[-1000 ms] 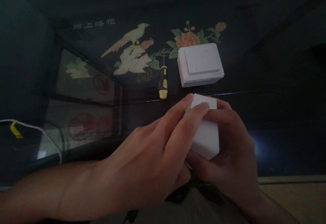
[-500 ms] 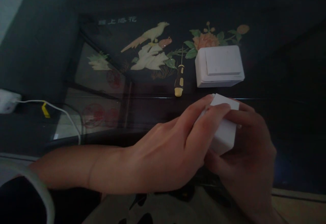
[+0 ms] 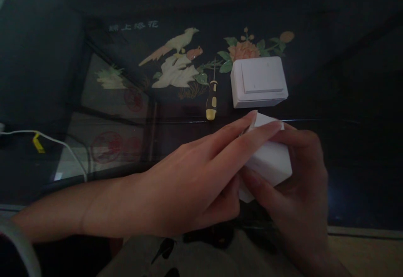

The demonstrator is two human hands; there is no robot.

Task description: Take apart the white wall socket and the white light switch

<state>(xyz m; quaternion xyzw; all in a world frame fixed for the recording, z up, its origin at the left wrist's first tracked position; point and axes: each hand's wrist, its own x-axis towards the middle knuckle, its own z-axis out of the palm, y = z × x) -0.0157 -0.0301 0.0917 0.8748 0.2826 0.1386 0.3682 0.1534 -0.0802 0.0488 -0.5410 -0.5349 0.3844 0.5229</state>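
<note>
Both my hands are wrapped round a small white box point(image 3: 271, 161), held tilted near the front of the dark table. My left hand point(image 3: 189, 180) reaches over it from the left, with its fingers across the upper part. From the right, my right hand point(image 3: 300, 189) grips it, thumb below and fingers around the far side. The fingers hide much of the box. Just beyond lies a white switch-like block point(image 3: 262, 75) with a raised flat panel. A screwdriver point(image 3: 211, 100) with a black and yellow handle rests to the left of that block, its shaft pointing away.
The glossy dark tabletop point(image 3: 189, 8) carries a bird and flower inlay point(image 3: 178, 69) and mirrors parts of the room. At the left, a white cable point(image 3: 59, 140) with a yellow tag point(image 3: 38, 143) runs toward my left forearm.
The white box has turned in my hands, and a lower part of it now shows beneath my right thumb. My left fingers lie straighter across it. The whole view has shifted slightly.
</note>
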